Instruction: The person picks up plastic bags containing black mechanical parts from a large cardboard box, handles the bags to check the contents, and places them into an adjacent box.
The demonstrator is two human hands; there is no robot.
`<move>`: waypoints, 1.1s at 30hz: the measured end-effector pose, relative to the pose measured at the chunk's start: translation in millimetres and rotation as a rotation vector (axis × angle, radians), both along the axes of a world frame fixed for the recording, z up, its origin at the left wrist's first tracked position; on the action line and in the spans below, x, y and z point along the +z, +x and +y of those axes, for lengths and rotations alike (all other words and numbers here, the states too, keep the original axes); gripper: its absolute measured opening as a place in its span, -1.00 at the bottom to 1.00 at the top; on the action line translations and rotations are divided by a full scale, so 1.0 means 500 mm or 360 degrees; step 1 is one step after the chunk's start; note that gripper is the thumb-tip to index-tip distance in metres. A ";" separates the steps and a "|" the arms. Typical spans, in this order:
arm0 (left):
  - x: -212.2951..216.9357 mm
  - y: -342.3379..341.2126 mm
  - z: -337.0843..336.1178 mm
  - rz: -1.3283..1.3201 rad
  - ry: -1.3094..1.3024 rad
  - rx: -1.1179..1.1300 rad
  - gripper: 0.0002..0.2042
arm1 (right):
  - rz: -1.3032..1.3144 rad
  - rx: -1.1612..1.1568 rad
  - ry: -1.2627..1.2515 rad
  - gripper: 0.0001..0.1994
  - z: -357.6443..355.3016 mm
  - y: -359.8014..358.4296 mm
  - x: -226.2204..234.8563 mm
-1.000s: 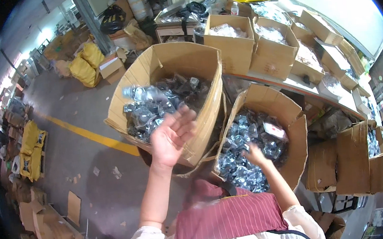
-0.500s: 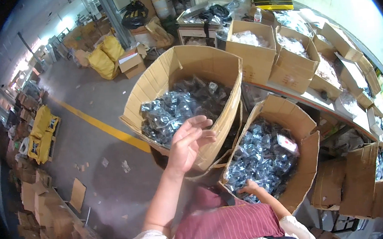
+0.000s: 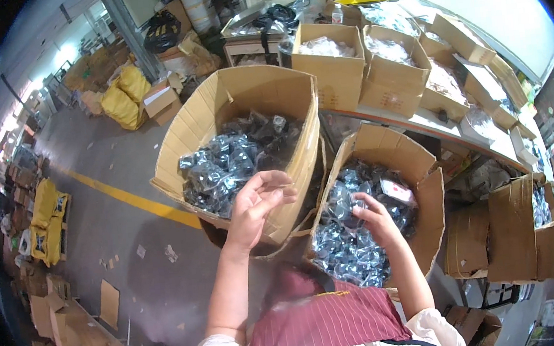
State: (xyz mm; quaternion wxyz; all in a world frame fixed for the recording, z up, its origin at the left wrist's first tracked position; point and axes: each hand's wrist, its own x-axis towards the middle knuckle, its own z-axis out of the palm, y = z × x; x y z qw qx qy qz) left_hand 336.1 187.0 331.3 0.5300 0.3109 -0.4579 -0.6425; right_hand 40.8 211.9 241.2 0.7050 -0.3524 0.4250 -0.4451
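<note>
My left hand (image 3: pixel 254 208) is raised over the near wall of a large cardboard box (image 3: pixel 304 177), palm turned inward, fingers loosely spread, nothing in it. That box holds many clear plastic bags with small dark parts (image 3: pixel 222 161). Above a second, smaller cardboard box (image 3: pixel 430 205) to the right, my right hand (image 3: pixel 376 220) pinches a clear plastic bag (image 3: pixel 341 203) with something dark inside. Beneath it lies a heap of similar bagged parts (image 3: pixel 344 250). A white card with a red mark (image 3: pixel 397 191) rests on that heap.
Behind on the right, a long table (image 3: pixel 412 120) carries several open boxes (image 3: pixel 391 75) of clear bags. An open carton (image 3: pixel 512 230) stands at the far right. On the left, a yellow line (image 3: pixel 132 197) crosses the floor, with yellow sacks (image 3: pixel 45 222) and flattened cardboard (image 3: pixel 65 327) beyond.
My right hand has risen from the near edge of the smaller box's heap with a plastic bag in its fingers. My left hand stays raised and open. The whole view has shifted slightly.
</note>
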 end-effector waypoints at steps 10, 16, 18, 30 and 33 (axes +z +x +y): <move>0.006 -0.004 0.014 -0.0322 -0.0243 -0.0204 -0.41 | -0.0334 0.0190 -0.0437 -0.23 0.013 0.107 0.181; 0.012 0.010 0.022 -0.0264 -0.0081 -0.0146 -0.41 | -0.0191 0.0160 -0.0474 -0.23 0.004 0.143 0.198; 0.019 0.006 0.023 -0.0171 -0.0070 -0.0098 -0.45 | -0.0227 0.0143 -0.0497 -0.26 0.000 0.150 0.199; 0.003 0.022 0.000 0.0253 0.0170 -0.0005 -0.51 | -0.0297 -0.0166 -0.0666 -0.53 0.002 0.157 0.190; 0.007 0.020 -0.003 0.0322 0.0219 0.0005 -0.54 | -0.0244 -0.0084 -0.0682 -0.51 0.000 0.162 0.188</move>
